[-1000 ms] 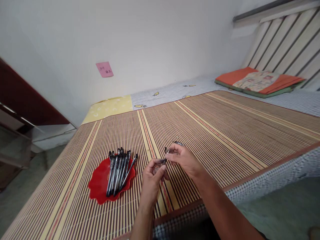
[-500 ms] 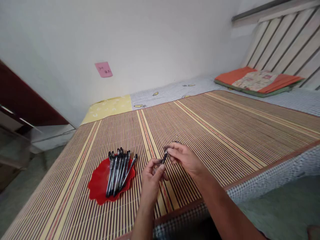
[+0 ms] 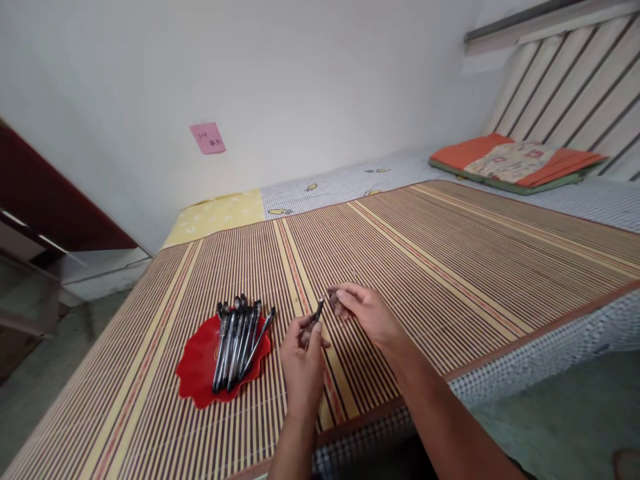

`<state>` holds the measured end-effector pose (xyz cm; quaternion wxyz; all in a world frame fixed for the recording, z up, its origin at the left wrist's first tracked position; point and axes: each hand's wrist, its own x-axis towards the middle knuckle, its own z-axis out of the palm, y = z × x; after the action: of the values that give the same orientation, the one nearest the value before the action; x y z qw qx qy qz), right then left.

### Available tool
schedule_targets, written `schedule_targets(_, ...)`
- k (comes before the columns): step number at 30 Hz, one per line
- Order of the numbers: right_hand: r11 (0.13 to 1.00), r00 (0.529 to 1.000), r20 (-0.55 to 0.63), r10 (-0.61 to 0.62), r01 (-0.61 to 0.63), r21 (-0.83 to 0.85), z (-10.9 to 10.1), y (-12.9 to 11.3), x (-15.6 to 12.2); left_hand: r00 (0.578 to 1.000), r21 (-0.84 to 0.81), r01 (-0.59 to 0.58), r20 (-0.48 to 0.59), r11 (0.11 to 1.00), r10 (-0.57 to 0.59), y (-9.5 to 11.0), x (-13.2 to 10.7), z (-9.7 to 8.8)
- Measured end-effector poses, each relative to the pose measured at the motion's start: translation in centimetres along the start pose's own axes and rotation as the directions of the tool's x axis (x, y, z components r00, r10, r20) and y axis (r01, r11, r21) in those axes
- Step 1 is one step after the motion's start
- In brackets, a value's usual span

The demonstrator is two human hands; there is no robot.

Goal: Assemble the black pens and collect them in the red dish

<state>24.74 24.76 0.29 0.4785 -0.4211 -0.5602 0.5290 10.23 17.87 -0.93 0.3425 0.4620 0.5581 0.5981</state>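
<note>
My left hand (image 3: 301,357) is closed in a pinch on a dark pen part (image 3: 318,311) that points up and away. My right hand (image 3: 363,311) hovers just right of it, fingers curled, thumb and fingertips pinched on a small pale piece I cannot make out. Both hands are low over a striped bamboo mat (image 3: 450,267) on a bed. To the left, a red scalloped plate (image 3: 200,373) holds several black pens (image 3: 239,339) lying side by side.
A tiny light piece (image 3: 355,274) lies on the mat beyond my hands. A folded orange cloth (image 3: 515,163) sits at the bed's head by a slatted headboard (image 3: 575,87). A pink note (image 3: 207,138) is stuck on the wall. The bed edge (image 3: 525,373) runs at my right.
My hands have separated a little: the left hand moved left with the dark pen part, and the right hand drew slightly away from it.
</note>
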Motion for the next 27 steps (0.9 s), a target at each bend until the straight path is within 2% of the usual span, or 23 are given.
schedule_targets(2, 0.964, 0.995, -0.074, -0.068, 0.046, -0.262, 0.2, 1.0, 0.4, 0.995, -0.110, 0.092, -0.019, 0.990, -0.094, -0.4, 0.4, -0.1)
schedule_targets(3, 0.900, 0.990, -0.099, -0.103, 0.051, -0.432, 0.4, 1.4, 0.6, 0.992, -0.161, 0.123, -0.013, 0.979, -0.126, -0.6, 0.6, -0.2)
schedule_targets(5, 0.686, 0.989, -0.090, -0.120, 0.016, -0.728, 1.0, 2.0, 0.7, 0.987, -0.234, 0.160, 0.007, 0.959, -0.163, -1.0, 0.9, -0.3)
schedule_targets(7, 0.485, 0.996, -0.066, -0.051, -0.033, -0.874, 1.7, 2.1, 0.6, 0.982, -0.275, 0.186, 0.030, 0.943, -0.185, -1.2, 1.0, -0.4)
schedule_targets(8, 0.426, 0.998, -0.061, -0.017, -0.048, -0.904, 1.9, 2.1, 0.6, 0.980, -0.289, 0.197, 0.040, 0.937, -0.193, -1.2, 1.1, -0.4)
schedule_targets(10, 0.382, 0.998, -0.058, 0.023, -0.062, -0.922, 2.1, 1.8, 0.4, 0.977, -0.309, 0.212, 0.054, 0.927, -0.206, -1.3, 1.0, -0.4)
schedule_targets(18, 0.452, 0.994, -0.050, 0.094, -0.087, -0.888, 0.7, 1.6, -0.1, 0.977, -0.296, 0.211, 0.075, 0.932, -0.197, -0.8, 0.9, -0.2)
schedule_targets(20, 0.512, 0.996, -0.068, 0.065, -0.092, -0.854, 0.2, 1.7, 0.2, 0.977, -0.282, 0.210, 0.078, 0.936, -0.196, -0.8, 0.9, -0.2)
schedule_targets(22, 0.721, 0.995, -0.095, 0.006, -0.071, -0.689, -0.3, 1.6, 0.5, 0.978, -0.266, 0.206, 0.086, 0.942, -0.190, -0.8, 0.9, -0.2)
schedule_targets(24, 0.940, 0.990, -0.132, -0.040, -0.008, -0.340, -0.6, 1.2, 0.8, 0.979, -0.247, 0.197, 0.101, 0.949, -0.177, -0.8, 0.8, -0.2)
schedule_targets(25, 0.987, 0.988, -0.148, -0.051, 0.028, -0.156, -0.7, 0.8, 0.8, 0.979, -0.238, 0.192, 0.109, 0.952, -0.170, -0.8, 0.7, -0.2)
schedule_targets(27, 0.995, 0.983, -0.172, -0.062, 0.076, 0.072, -0.8, 0.1, 0.8, 0.979, -0.218, 0.183, 0.126, 0.959, -0.158, -0.7, 0.7, -0.1)
